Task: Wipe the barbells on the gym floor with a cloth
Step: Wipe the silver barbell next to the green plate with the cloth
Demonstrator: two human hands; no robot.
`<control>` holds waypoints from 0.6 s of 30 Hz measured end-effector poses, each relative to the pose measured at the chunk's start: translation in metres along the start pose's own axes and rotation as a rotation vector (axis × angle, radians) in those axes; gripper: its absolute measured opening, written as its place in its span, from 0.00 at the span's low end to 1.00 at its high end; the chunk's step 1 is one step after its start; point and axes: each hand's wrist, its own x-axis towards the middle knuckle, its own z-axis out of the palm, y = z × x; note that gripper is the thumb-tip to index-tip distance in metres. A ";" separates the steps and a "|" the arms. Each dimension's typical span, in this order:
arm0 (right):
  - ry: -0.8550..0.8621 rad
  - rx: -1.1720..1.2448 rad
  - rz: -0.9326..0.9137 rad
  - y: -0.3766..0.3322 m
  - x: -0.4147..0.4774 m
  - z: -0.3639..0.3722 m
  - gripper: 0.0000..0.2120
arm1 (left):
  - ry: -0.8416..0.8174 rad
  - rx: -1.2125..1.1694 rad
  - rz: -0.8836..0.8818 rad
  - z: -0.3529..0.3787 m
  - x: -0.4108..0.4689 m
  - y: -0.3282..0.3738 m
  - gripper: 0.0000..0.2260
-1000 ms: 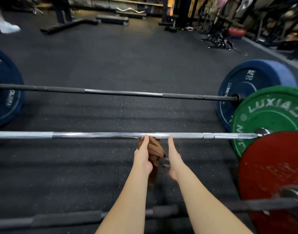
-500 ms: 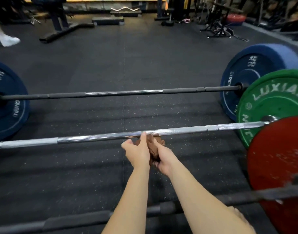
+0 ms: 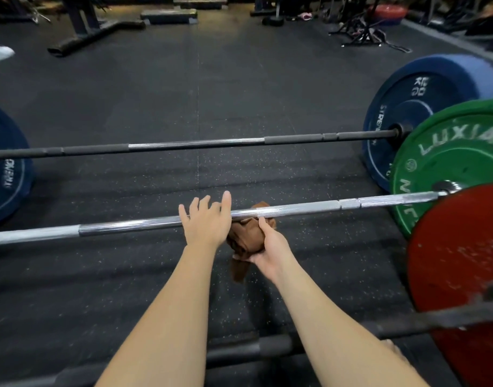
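Left hand [image 3: 204,223] open, fingers straight and spread, reaching across the silver bar [image 3: 128,227] near its middle, fingertips past the far side; resting on it or just above, hard to tell. Just right of it, brown cloth [image 3: 243,238] bunched against the bar's near underside, one corner poking up beyond the bar, a loose tail hanging toward the floor [image 3: 100,275]. Right hand [image 3: 270,247] gripping that bunch from the near side, thumb reaching up to the bar.

Long axis of the bar left to right across the scene, right end slightly farther, so any wiping stroke along that line, sideways from the hands rather than away from them. Right hand, with the cloth, nearer to the long stretch toward the green plate [image 3: 449,163]; left hand probably better placed to steady the bar against rolling.

Materials, left to right: smooth matt metal at the bar's left end, then bright knurled steel, fine ridges likely to snag lint; soft, thickly folded fabric, easy to wrap round a shaft; rubbery green disc with raised white lettering; scuffed red plate [image 3: 457,247] nearer. Beyond, parallel and well apart from both hands, a darker bar [image 3: 197,145] ending in a blue plate [image 3: 424,113]. Speckled rubber underneath.
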 end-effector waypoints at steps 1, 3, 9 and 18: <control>-0.001 0.024 -0.013 -0.001 0.000 0.000 0.16 | -0.030 0.010 -0.007 -0.003 0.000 0.002 0.32; 0.007 0.076 -0.042 -0.008 -0.002 -0.001 0.14 | -0.114 0.026 -0.015 -0.011 0.001 0.007 0.32; 0.091 0.110 -0.072 -0.027 0.001 -0.014 0.15 | -0.353 0.038 -0.063 -0.035 0.003 0.010 0.31; 0.251 0.338 -0.137 -0.045 0.000 -0.044 0.11 | -0.408 0.022 -0.051 -0.037 0.007 0.007 0.31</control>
